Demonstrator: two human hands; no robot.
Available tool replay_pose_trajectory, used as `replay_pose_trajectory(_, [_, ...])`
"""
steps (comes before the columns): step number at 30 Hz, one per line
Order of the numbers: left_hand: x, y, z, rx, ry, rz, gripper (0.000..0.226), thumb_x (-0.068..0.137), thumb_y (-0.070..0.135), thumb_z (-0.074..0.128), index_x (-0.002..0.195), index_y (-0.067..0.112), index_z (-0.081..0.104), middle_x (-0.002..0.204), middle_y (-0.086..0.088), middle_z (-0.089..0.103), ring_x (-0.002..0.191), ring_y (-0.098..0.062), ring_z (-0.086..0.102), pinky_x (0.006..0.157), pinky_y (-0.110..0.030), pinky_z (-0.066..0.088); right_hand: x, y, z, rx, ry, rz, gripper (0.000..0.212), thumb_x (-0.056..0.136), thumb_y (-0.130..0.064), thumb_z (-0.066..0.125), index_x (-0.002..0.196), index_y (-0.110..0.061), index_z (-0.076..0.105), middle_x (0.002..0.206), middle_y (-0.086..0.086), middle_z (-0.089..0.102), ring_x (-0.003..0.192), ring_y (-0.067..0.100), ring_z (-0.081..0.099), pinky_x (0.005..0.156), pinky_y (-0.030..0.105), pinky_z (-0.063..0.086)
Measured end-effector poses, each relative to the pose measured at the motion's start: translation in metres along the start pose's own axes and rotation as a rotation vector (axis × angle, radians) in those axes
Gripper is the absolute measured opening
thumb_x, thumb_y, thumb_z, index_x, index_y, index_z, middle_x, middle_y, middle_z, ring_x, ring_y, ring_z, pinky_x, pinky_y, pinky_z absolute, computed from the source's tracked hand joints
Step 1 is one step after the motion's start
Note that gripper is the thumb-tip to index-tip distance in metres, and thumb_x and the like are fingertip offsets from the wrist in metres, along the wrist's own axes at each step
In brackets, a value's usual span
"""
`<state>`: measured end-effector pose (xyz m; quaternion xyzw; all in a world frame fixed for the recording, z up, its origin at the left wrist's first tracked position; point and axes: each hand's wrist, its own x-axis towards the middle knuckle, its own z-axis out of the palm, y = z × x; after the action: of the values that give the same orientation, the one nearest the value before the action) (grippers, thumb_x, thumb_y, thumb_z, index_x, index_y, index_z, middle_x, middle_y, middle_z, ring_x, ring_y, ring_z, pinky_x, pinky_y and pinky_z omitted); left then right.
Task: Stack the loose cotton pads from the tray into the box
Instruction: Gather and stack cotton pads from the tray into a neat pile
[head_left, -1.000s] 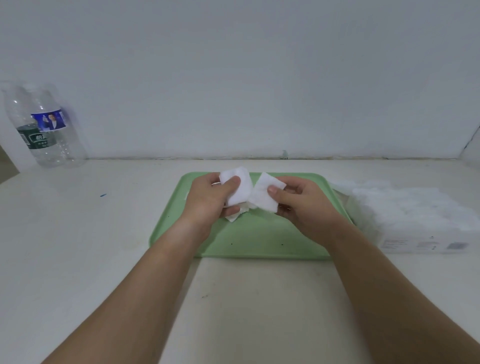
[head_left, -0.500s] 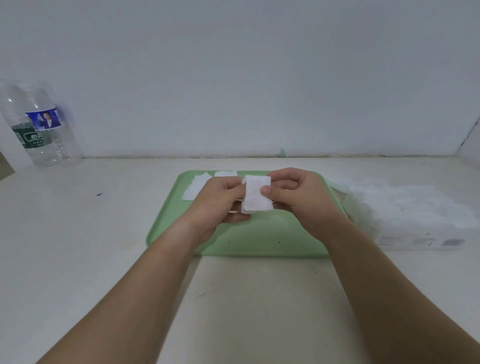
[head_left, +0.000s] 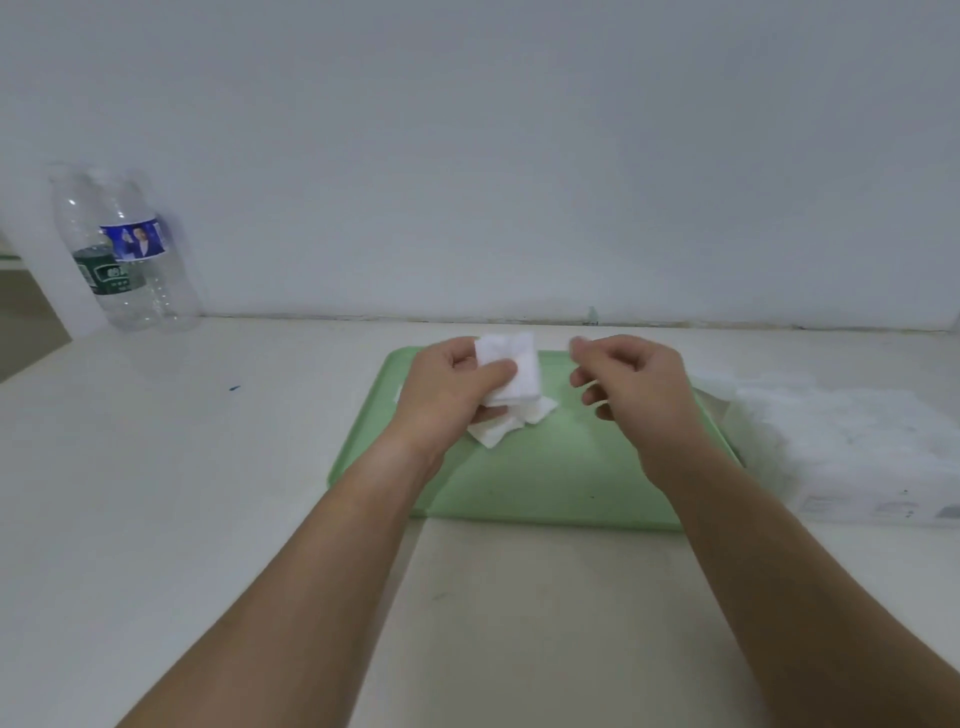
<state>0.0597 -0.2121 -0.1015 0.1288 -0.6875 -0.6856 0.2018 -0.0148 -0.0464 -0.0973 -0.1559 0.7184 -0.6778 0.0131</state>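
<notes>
A green tray (head_left: 545, 478) lies on the table ahead of me. My left hand (head_left: 447, 389) hovers over its far left part, thumb pressed on a small stack of white cotton pads (head_left: 511, 366). Two more loose pads (head_left: 498, 428) lie on the tray just below that hand. My right hand (head_left: 634, 384) floats over the tray's far right, fingers loosely curled and apart, with nothing visible in it. The white box (head_left: 852, 467), filled with cotton pads, sits to the right of the tray.
Two clear plastic water bottles (head_left: 124, 254) stand at the back left against the wall. The wall runs close behind the tray. A pale tabletop (head_left: 519, 597) stretches between me and the tray.
My right hand let go of the pad and moved away to the right. My left hand now holds the stack alone, and loose pads show beneath it.
</notes>
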Motion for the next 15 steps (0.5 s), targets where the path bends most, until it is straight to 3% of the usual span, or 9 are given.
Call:
replay_pose_trajectory(3, [0.011,0.007,-0.025,-0.160,0.219,0.007,0.007,0.092,0.008,0.068,0.094,0.013,0.072,0.093,-0.006,0.072,0.082,-0.017,0.071,0.067,-0.025,0.060,0.024,-0.007,0.004,-0.053,0.029,0.065,0.012,0.093,-0.021,0.063,0.092,-0.014,0.073,0.074,-0.002,0.072,0.059,0.012,0.056,0.058,0.025,0.043])
replay_pose_trajectory(5, [0.017,0.007,-0.040,-0.261,0.327,-0.012,0.008,0.091,0.009,0.068,0.087,0.015,0.072,0.090,-0.006,0.070,0.080,-0.017,0.068,0.066,-0.024,0.059,0.043,-0.007,0.014,-0.152,-0.046,0.106,0.012,0.092,-0.017,0.062,0.095,-0.015,0.073,0.085,0.001,0.075,0.065,0.014,0.059,0.060,0.025,0.044])
replay_pose_trajectory(10, [0.024,0.000,-0.050,-0.339,0.428,-0.081,0.009,0.090,0.009,0.069,0.083,0.014,0.071,0.088,-0.006,0.069,0.081,-0.019,0.066,0.066,-0.025,0.060,0.090,0.005,0.053,-0.519,-0.248,0.155,0.016,0.088,-0.014,0.062,0.095,-0.004,0.072,0.100,0.017,0.074,0.074,0.021,0.059,0.062,0.027,0.043])
replay_pose_trajectory(13, [0.025,-0.002,-0.051,-0.337,0.434,-0.090,0.009,0.090,0.009,0.068,0.083,0.014,0.071,0.086,-0.004,0.068,0.080,-0.018,0.065,0.064,-0.024,0.059,0.110,0.009,0.072,-0.681,-0.272,0.205,0.025,0.087,-0.021,0.065,0.095,0.003,0.070,0.088,0.016,0.076,0.067,0.023,0.061,0.061,0.028,0.046])
replay_pose_trajectory(15, [0.026,-0.003,-0.050,-0.337,0.433,-0.093,0.009,0.090,0.009,0.068,0.083,0.014,0.071,0.085,-0.004,0.068,0.079,-0.017,0.065,0.063,-0.023,0.059,0.119,0.009,0.080,-0.738,-0.288,0.250,0.025,0.085,-0.026,0.072,0.085,-0.003,0.063,0.074,0.011,0.072,0.057,0.022,0.058,0.054,0.026,0.044])
